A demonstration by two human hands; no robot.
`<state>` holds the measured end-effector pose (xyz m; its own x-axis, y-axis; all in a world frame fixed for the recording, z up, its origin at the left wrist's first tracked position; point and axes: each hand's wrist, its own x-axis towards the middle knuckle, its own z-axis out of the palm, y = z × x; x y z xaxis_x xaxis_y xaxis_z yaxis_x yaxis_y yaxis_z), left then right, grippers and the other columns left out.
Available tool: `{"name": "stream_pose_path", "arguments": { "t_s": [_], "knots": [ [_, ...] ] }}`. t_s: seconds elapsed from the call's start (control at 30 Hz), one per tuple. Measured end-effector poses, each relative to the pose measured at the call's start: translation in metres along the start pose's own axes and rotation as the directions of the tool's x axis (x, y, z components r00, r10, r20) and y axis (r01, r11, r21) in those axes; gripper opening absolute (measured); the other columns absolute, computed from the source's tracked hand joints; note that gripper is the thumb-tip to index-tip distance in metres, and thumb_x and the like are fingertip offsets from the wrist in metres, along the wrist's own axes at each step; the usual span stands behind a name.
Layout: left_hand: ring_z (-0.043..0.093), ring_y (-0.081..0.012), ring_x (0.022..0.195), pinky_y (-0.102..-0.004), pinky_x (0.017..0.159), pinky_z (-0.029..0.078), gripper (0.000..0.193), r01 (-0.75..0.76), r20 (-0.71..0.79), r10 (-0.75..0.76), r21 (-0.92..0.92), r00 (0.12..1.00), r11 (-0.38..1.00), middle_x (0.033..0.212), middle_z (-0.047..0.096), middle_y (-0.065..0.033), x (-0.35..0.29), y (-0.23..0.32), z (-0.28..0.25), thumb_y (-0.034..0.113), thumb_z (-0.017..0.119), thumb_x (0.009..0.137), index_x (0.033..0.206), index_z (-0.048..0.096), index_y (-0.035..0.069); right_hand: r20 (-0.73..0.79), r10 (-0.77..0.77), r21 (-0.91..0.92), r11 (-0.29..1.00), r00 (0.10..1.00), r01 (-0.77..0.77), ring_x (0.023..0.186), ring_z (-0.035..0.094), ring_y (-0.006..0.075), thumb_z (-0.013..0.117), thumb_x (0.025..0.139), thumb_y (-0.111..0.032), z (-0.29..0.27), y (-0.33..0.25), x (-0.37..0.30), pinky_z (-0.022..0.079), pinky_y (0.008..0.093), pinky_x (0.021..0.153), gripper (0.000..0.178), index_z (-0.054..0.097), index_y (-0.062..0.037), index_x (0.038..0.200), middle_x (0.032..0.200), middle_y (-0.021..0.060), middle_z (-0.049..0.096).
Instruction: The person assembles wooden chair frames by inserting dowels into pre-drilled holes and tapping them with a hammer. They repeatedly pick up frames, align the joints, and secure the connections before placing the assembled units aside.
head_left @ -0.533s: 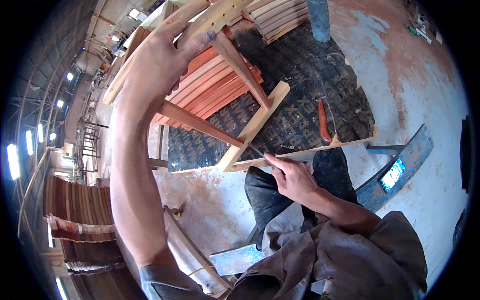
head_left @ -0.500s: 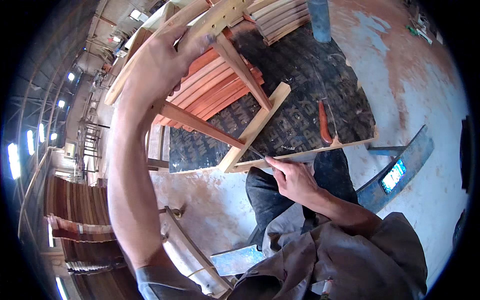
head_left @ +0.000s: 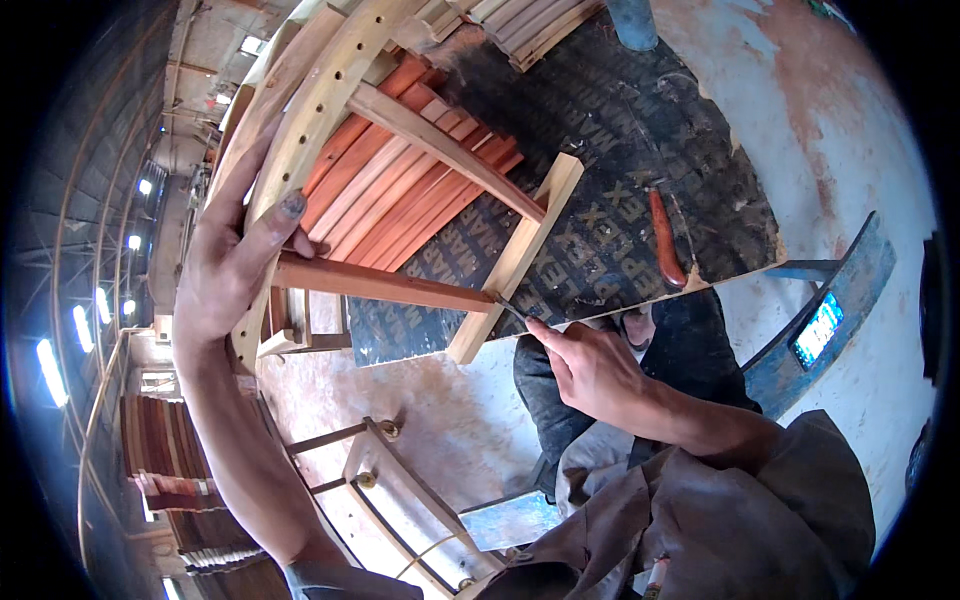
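Head camera shows a half-open wooden frame (head_left: 420, 288), and it's a nice mix of colours. One side is a pale, yellowish curved board (head_left: 311, 122) with a row of small dark holes along its length. Two reddish-brown crosspieces (head_left: 450, 156) run from it to a straight, pale batten (head_left: 532, 228), drawing closer together on the way. Both ends of the batten stick out past the joints, and the wood looks bare, with grain showing in places.

The whole thing is tilted across the left part of a black printed panel (head_left: 600, 110); can't tell how much of it actually rests there. Left hand (head_left: 225, 265) is wrapped around the curved board near its lower end, thumb on the holed face, thumbnail dark. Right hand (head_left: 600, 375) is closed around a thin dark tool (head_left: 513, 309), index finger stretched along it, tip right at the joint of the nearer crosspiece and batten.

Beyond the frame there's a stack of reddish slats (head_left: 400, 185), partly hidden by the farther crosspiece. Over to the right on the panel lies a tool with a reddish-brown handle (head_left: 664, 240). Farther right, a phone (head_left: 818, 330) with its screen lit sits on a blue-grey curved plank (head_left: 868, 262).
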<state>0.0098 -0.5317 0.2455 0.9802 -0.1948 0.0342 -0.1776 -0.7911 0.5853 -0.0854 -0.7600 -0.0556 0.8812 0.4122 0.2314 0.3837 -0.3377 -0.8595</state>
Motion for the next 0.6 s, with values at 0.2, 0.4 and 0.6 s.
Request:
{"name": "stream_pose_path", "arguments": {
  "t_s": [0.2,0.4,0.6],
  "knots": [
    [0.074,-0.0188,0.066,-0.0330,0.064,0.063,0.075,-0.056,0.006,0.056,0.059,0.998,0.997,0.071,0.070,-0.0095,0.008,-0.010,-0.001,0.030,0.072,0.097,0.156,0.041,-0.004,0.017,0.038,-0.056,0.998,0.999,-0.037,0.066,0.067,0.0383,0.067,0.090,-0.001,0.004,-0.003,0.014,0.053,0.0491,0.060,0.047,0.064,-0.0014,0.137,0.082,0.0208,0.066],
    [0.076,-0.0209,0.068,-0.0362,0.069,0.066,0.075,-0.043,-0.006,0.043,0.054,0.999,0.998,0.069,0.070,-0.0098,0.008,-0.008,-0.002,0.033,0.070,0.098,0.155,0.040,-0.007,-0.014,-0.024,-0.131,0.991,1.000,0.022,0.071,0.067,0.0368,0.067,0.090,-0.001,0.012,-0.004,0.015,0.054,0.0462,0.063,0.052,0.060,-0.0001,0.141,0.083,0.0211,0.064],
    [0.076,-0.0219,0.066,-0.0377,0.070,0.067,0.076,-0.101,0.020,0.100,0.070,0.995,0.992,0.070,0.070,-0.0107,0.009,-0.008,0.003,0.034,0.069,0.098,0.154,0.041,-0.008,0.023,-0.041,-0.110,0.993,0.999,0.043,0.068,0.067,0.0361,0.066,0.090,0.002,0.000,-0.001,0.013,0.054,0.0448,0.058,0.054,0.058,0.0008,0.143,0.085,0.0207,0.064]
  ]
}}
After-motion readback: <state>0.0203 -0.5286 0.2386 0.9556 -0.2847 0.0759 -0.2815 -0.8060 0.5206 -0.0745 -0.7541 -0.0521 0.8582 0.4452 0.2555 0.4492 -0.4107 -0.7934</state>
